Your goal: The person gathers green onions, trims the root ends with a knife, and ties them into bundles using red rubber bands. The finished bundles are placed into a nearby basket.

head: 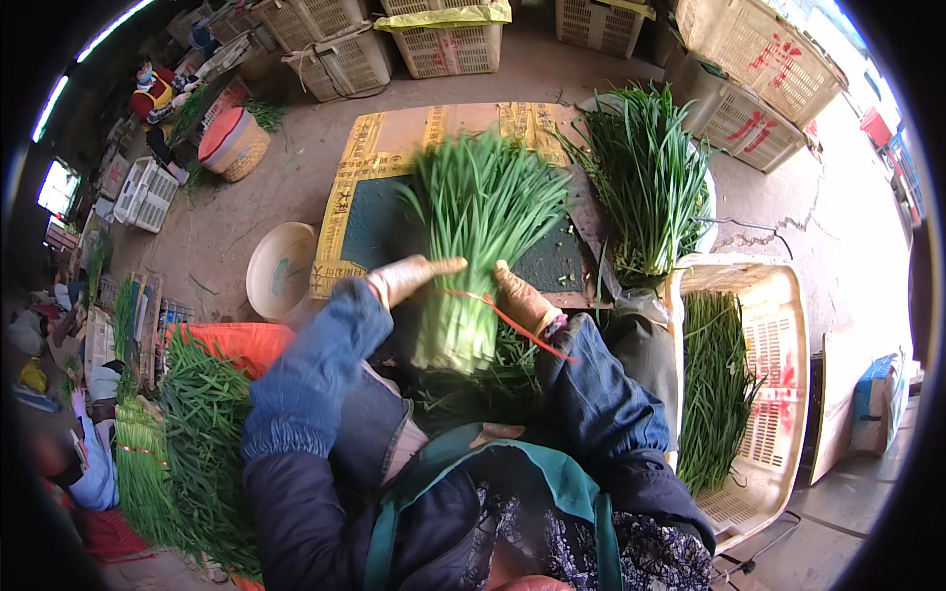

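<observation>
A thick bunch of garlic chives (pixel 484 214) is held upright between my hands, its pale cut ends toward me and its green leaves pointing away over the work board (pixel 369 214). My gloved left hand (pixel 414 279) grips its left side, thumb laid across the stems. From the right, my gloved right hand (pixel 523 297) clasps the stems. A red tie (pixel 510 319) runs around the lower stems, with a loose tail trailing past my right wrist. The leaves and my left arm are blurred. My fingers behind the bunch are hidden.
A loose heap of chives (pixel 647 177) lies right of the board. A plastic crate (pixel 776 391) holding chives stands at my right. Left are a pale bucket (pixel 279 270) and more chives (pixel 203 443). Stacked crates (pixel 443 48) line the back. Other people work at left.
</observation>
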Available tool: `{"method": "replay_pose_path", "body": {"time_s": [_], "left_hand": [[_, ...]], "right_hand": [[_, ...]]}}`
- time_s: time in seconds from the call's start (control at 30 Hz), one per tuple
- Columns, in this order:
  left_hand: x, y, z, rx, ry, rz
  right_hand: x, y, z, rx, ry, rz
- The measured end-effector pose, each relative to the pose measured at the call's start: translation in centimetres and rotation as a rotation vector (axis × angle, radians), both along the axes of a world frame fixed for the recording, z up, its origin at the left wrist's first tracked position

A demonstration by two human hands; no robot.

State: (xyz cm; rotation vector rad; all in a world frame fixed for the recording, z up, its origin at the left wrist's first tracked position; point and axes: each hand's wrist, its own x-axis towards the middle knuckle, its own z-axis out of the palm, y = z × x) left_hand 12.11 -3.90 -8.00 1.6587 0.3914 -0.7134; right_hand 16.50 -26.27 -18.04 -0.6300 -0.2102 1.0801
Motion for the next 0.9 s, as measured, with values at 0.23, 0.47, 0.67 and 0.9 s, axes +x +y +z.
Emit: {"method": "replay_pose_path", "body": {"time_s": [0.23,0.47,0.67,0.9], "left_hand": [[-6.4,-7.6,0.3,-0.138,-0.709,0.465],[-4.1,-5.9,11.1,-0.140,-1.287,0.444],[-1.9,0.2,13.1,0.246,-1.275,0.206],[-0.5,1.5,3.4,0.745,-1.401,0.196]], "right_hand": [[-3.2,0.4,7.4,-0.183,-0.503,-0.287],[0.6,2.2,20.7,-0.121,-1.212,-0.457],[3.7,2.1,23.2,-0.128,-1.159,-0.190],[3.7,2.4,22.4,-0.307,-1.444,-0.083]]}}
